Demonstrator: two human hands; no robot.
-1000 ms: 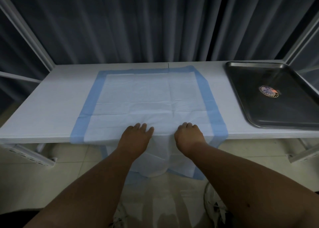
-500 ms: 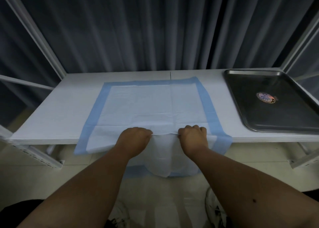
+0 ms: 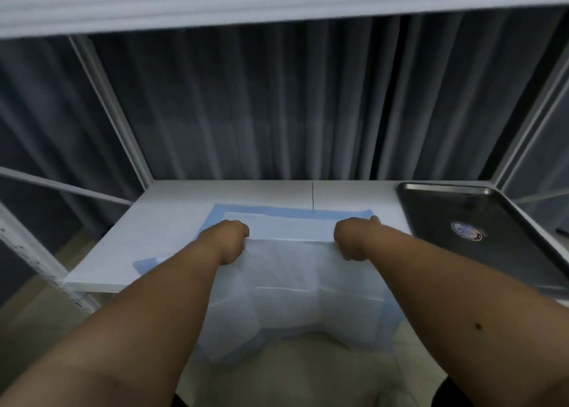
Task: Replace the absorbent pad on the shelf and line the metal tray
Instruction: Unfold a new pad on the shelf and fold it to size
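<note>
Pad [image 3: 295, 231] lies on the white shelf [image 3: 172, 219], left of centre: white middle, blue border. Far part rests flat on the shelf surface. Near part is raised off the surface in a fold and hangs down past the front edge of the shelf, draping toward the floor [image 3: 308, 369] in loose creased layers, blue border showing along the lower and side edges.

Left hand [image 3: 229, 240] grips the fold at its left end, fingers curled shut around the sheet, knuckles up. Right hand [image 3: 354, 237] grips the same fold at its right end, fingers likewise closed on the material; thumb tip shows beyond the knuckles. Hands are well apart, the fold stretched fairly straight between them. Both bare forearms reach in from the bottom corners of the view.

Metal tray [image 3: 492, 231] sits on the right part of the same shelf, apart from the pad, dark and shiny, with a round sticker [image 3: 466, 230] inside it. Its right side runs out of view.

Upper shelf [image 3: 277, 3] crosses the top of the view, blurred. White frame posts [image 3: 107, 111] slope up on the left and right. Dark grey pleated curtain [image 3: 292, 105] hangs behind the shelf.
</note>
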